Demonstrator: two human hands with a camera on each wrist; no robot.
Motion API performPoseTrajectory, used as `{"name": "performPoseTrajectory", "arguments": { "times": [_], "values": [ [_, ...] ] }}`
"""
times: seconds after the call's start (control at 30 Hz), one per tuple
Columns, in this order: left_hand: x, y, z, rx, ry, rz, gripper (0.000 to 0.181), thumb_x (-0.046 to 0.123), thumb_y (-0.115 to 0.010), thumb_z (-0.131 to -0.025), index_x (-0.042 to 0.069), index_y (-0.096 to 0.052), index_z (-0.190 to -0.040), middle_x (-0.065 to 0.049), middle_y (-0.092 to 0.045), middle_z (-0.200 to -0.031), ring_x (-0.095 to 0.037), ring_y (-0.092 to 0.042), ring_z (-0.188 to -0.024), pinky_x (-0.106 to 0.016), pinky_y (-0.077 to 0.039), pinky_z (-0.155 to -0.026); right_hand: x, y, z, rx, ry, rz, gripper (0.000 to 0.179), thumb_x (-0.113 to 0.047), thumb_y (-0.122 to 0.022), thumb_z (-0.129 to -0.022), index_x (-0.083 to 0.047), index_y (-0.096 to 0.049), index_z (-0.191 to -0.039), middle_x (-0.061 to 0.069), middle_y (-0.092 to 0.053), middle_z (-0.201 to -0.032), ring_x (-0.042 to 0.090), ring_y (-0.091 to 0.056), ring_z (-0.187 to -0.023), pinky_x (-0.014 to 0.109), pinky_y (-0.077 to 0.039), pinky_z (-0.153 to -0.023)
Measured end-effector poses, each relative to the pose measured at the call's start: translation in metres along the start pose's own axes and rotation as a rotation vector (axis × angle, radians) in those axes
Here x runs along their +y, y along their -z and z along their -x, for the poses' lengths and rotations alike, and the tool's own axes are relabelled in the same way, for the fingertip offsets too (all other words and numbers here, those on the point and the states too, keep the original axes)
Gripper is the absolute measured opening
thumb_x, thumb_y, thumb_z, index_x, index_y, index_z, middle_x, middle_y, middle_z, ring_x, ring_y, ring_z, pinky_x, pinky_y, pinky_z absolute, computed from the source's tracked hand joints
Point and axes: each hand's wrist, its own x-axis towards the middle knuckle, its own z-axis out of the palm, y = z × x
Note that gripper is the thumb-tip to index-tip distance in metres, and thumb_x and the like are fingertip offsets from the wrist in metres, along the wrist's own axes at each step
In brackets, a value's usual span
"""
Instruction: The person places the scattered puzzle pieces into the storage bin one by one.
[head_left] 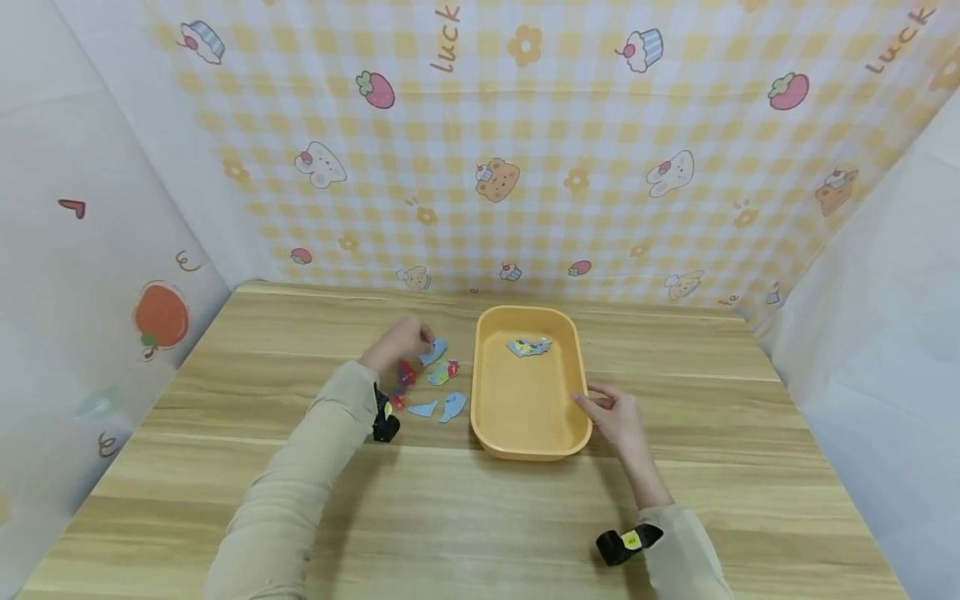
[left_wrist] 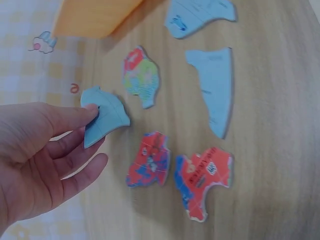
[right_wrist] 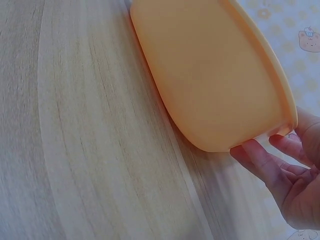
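Observation:
My left hand is left of the orange plastic bin. In the left wrist view its thumb and fingers pinch a light blue puzzle piece by one edge. Close by on the table lie a red and green map piece, two red and blue pieces, one of them lettered, and two more light blue pieces, one long and narrow. My right hand grips the bin's right wall, thumb over the rim and fingers against the outside. Inside the bin, near its far end, lie colourful pieces.
The bin stands on a wood-grain table. Behind the table's far edge hangs a yellow checked cloth with cartoon prints, and white cloths hang at both sides. Each forearm wears a black wrist camera.

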Motion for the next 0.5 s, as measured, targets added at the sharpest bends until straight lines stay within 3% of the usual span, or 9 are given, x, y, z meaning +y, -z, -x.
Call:
{"name": "performPoseTrajectory", "arguments": {
  "times": [0.1,0.13,0.17,0.27,0.5],
  "values": [
    [0.009,0.006,0.007,0.004,-0.018,0.044,0.019,0.017,-0.065,-0.083,0.002,-0.066,-0.094,-0.013,-0.066,-0.095,-0.025,-0.061,-0.088,-0.033,-0.052,-0.078,0.000,0.000,0.000,-0.001,-0.002,-0.003,0.043,-0.016,-0.063,-0.085,0.008,-0.053,-0.120,0.027,-0.066,-0.097,0.002,-0.057,-0.053,0.020,-0.049,-0.049],
    [0.015,0.009,0.012,0.012,-0.015,0.054,0.020,0.017,-0.063,-0.084,0.001,-0.066,-0.096,-0.014,-0.066,-0.096,-0.025,-0.061,-0.088,-0.033,-0.052,-0.079,0.000,0.000,0.001,-0.001,-0.004,-0.005,0.043,-0.016,-0.063,-0.085,0.008,-0.053,-0.120,0.027,-0.066,-0.097,0.002,-0.057,-0.054,0.020,-0.049,-0.049],
    [0.034,0.015,0.025,0.006,0.040,0.037,0.020,0.012,-0.060,-0.086,-0.003,-0.064,-0.100,-0.017,-0.064,-0.100,-0.028,-0.060,-0.093,-0.036,-0.051,-0.082,0.000,0.001,0.001,-0.002,-0.004,-0.008,0.043,-0.016,-0.063,-0.085,0.008,-0.053,-0.120,0.027,-0.066,-0.097,0.002,-0.058,-0.054,0.019,-0.049,-0.049],
    [0.050,0.022,0.036,0.034,0.026,0.054,0.024,0.012,-0.057,-0.089,-0.005,-0.062,-0.104,-0.019,-0.063,-0.100,-0.025,-0.060,-0.088,-0.032,-0.052,-0.076,-0.001,0.001,0.001,0.000,-0.006,-0.016,0.043,-0.015,-0.063,-0.085,0.008,-0.053,-0.120,0.027,-0.066,-0.097,0.002,-0.059,-0.056,0.018,-0.049,-0.049],
    [0.069,0.030,0.040,0.057,0.004,0.110,0.028,0.011,-0.054,-0.090,-0.008,-0.057,-0.111,-0.021,-0.061,-0.104,-0.018,-0.058,-0.078,-0.021,-0.050,-0.064,-0.001,0.000,0.001,0.006,0.000,-0.007,0.042,-0.015,-0.063,-0.085,0.007,-0.053,-0.120,0.027,-0.066,-0.098,0.002,-0.058,-0.055,0.020,-0.051,-0.050]
  ]
}}
